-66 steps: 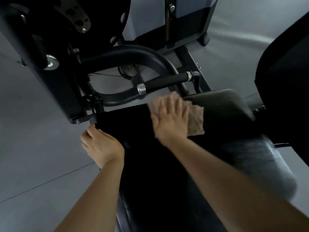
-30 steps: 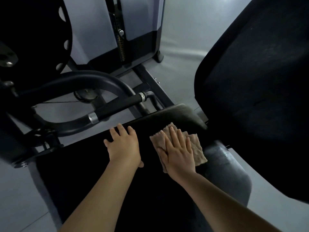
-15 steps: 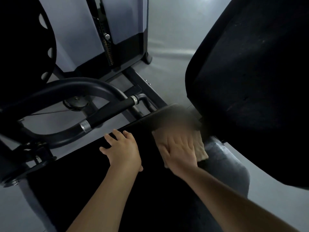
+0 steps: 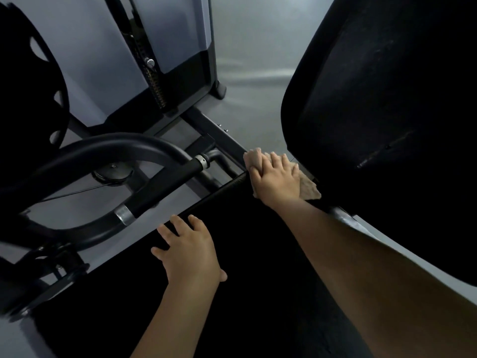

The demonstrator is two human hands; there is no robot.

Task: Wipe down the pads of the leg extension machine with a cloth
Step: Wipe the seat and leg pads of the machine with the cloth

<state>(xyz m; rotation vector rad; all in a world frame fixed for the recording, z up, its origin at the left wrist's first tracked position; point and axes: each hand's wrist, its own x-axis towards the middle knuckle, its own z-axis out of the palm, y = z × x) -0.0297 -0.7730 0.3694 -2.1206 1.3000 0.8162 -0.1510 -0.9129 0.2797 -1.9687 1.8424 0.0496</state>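
Observation:
The black seat pad (image 4: 258,254) of the leg extension machine fills the lower middle of the view. The black back pad (image 4: 382,99) rises at the upper right. My right hand (image 4: 277,177) lies flat on a beige cloth (image 4: 308,188) and presses it onto the far corner of the seat pad, just under the back pad. The cloth sticks out past the fingers on both sides. My left hand (image 4: 188,250) rests flat on the seat pad near its left edge, fingers spread, holding nothing.
A curved black frame tube and a side handle (image 4: 165,188) with metal collars run left of the seat. Behind stands the grey weight stack housing (image 4: 108,60). Grey floor (image 4: 247,73) lies around the machine.
My right hand has slid the cloth away from me to the seat pad's far corner beneath the back pad. My left hand has stayed flat on the seat.

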